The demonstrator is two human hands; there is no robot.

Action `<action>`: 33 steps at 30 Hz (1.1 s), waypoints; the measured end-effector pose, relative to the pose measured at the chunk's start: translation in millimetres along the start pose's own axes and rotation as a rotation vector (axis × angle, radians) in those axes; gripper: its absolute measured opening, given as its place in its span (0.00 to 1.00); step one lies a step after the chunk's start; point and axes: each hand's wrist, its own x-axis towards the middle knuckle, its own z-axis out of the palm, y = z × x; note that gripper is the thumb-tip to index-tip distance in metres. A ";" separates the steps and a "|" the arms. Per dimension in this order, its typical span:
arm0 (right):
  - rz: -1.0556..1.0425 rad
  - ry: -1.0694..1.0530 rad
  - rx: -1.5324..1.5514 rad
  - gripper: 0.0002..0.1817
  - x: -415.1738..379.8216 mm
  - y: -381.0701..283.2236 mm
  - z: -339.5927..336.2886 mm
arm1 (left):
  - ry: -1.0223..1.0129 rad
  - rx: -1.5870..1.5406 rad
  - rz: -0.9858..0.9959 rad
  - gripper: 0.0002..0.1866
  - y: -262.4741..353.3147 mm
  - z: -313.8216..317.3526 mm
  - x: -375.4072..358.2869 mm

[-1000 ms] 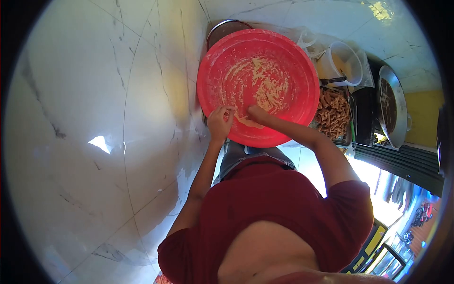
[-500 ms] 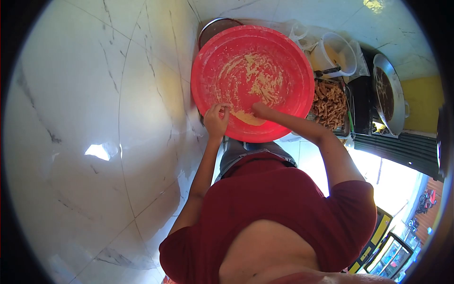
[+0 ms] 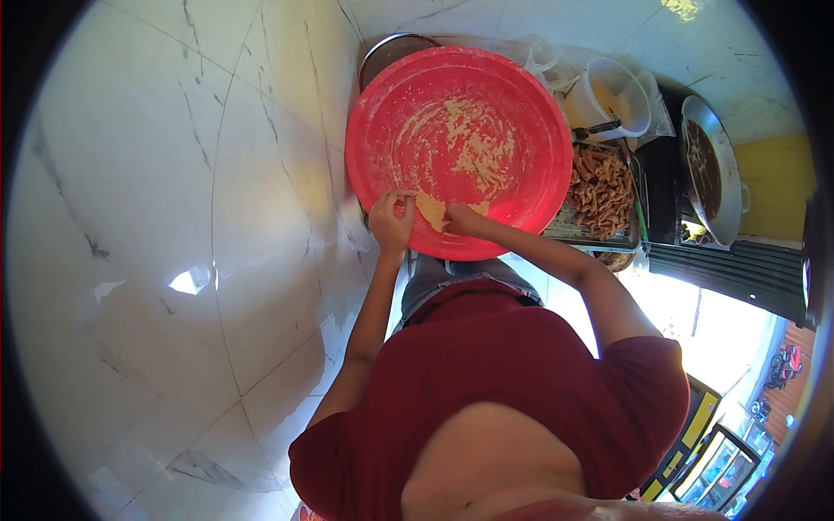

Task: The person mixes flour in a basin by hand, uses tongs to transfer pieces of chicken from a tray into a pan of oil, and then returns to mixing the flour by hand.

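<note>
A large red plastic basin sits in front of me, with a pale yellow crumbly mixture smeared over its bottom. More of the mixture forms a small yellow heap on the near side, between my hands. My left hand is over the near-left inner wall, thumb and fingers curled toward each other; what they hold, if anything, is too small to make out. Down in the basin, my right hand is closed beside the heap, its fingertips touching the mixture and partly hidden.
Right of the basin, a metal tray holds brown fried strips. Behind it stands a white plastic tub with a black-handled utensil. A wide pan of dark liquid is farther right. A marbled tile wall rises on the left.
My right hand has moved left across the basin, closer to my left hand. The yellow mixture there is now bunched between them. My left hand has barely moved.
</note>
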 end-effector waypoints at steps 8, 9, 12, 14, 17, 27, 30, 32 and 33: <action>0.109 -0.312 0.827 0.12 6.1 6.2 -40.6 | -0.018 0.021 0.019 0.03 1.1 0.4 -0.5; 0.073 -0.264 0.585 0.12 14.4 16.9 -44.7 | -0.027 0.017 0.012 0.03 1.7 0.4 -1.1; 0.028 -0.120 0.050 0.11 39.8 41.7 -55.9 | -0.039 0.011 0.012 0.03 1.0 2.1 -0.8; 0.085 -0.044 -0.057 0.10 44.9 42.1 -59.2 | -0.022 0.022 0.033 0.03 -1.4 3.2 -1.9; 0.079 0.039 0.022 0.08 53.5 42.6 -31.2 | -0.028 0.015 0.026 0.04 -1.7 3.5 -2.5; -0.262 0.120 0.027 0.06 30.5 -6.6 -4.6 | -0.008 0.039 0.028 0.04 -1.9 4.9 -3.0; -0.224 0.140 -0.047 0.07 37.3 0.1 -1.1 | -0.008 0.028 0.027 0.04 -1.2 3.6 -1.5; -0.141 0.107 -0.032 0.08 42.2 11.4 -9.8 | -0.016 0.022 0.029 0.04 -2.3 3.9 -1.2; -0.138 0.041 0.036 0.08 45.6 19.0 -18.5 | -0.009 0.025 0.036 0.04 -2.9 4.4 0.4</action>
